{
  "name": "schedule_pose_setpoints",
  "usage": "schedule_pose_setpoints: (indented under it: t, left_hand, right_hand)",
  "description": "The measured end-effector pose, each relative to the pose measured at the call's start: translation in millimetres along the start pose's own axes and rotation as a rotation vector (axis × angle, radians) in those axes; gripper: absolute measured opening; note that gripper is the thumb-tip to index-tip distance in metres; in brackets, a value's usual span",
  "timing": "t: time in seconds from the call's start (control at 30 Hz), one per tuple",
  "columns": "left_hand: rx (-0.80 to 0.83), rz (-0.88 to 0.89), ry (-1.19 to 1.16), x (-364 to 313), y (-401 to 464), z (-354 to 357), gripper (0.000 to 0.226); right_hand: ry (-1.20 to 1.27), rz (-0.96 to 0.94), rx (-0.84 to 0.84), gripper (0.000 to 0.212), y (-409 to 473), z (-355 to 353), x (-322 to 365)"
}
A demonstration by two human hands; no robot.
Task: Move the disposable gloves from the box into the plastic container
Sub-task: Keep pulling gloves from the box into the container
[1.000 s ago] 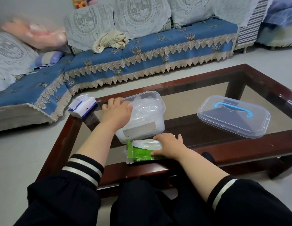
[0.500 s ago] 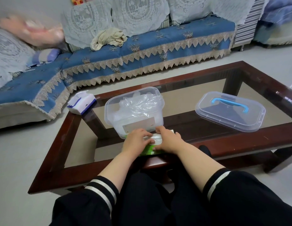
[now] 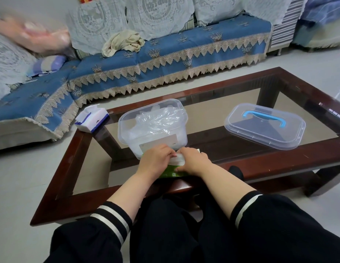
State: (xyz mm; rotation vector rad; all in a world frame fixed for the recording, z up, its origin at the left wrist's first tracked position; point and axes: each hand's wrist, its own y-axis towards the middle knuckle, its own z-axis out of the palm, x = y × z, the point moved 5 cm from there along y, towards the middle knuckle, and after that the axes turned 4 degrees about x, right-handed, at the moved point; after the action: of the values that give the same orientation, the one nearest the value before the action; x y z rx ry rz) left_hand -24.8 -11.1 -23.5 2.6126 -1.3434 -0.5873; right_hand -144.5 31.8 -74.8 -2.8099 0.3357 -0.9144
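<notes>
Sitting at the desk [image 3: 279, 160], a person is gripping the green box [image 3: 173, 172] with both hands at the near edge. The left hand [image 3: 156, 160] and right hand [image 3: 194, 161] are curling their fingers over its white top. Just behind, touching it, the container [image 3: 127, 128] is holding clear gloves [image 3: 157, 120]. Its lid [image 3: 264, 128] is lying well apart to the right.
</notes>
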Motion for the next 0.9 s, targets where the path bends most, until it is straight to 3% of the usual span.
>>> schedule_pose_setpoints:
  t: [0.1,0.2,0.5,0.63,0.7,0.9]
  left_hand:
    - [-0.034,0.076,0.019,-4.8,0.8,-7.2,0.020]
    - [-0.068,0.037,-0.003,-2.3,3.2,-19.3,0.018]
    - [-0.440,-0.154,-0.292,-3.7,41.3,-149.5,0.013]
    - [-0.602,-0.148,-0.179,-3.4,54.5,-190.8,0.015]
    - [-0.567,-0.163,-0.103,0.6,63.4,-186.4,0.016]
    - [-0.142,-0.528,-0.021,49.3,86.5,-104.5,0.018]
  right_hand:
    - [-0.008,-0.003,-0.004,0.052,-0.4,-0.7,0.3]
    - [-0.020,0.004,0.010,0.053,-1.8,-1.5,1.1]
    - [0.004,0.015,0.040,0.071,-2.7,0.1,0.9]
    - [0.006,0.007,0.014,0.071,-2.0,0.9,0.9]
    - [0.002,0.005,0.015,0.070,-1.4,1.4,0.6]
    - [0.001,-0.005,0.013,0.068,0.4,3.0,-0.2]
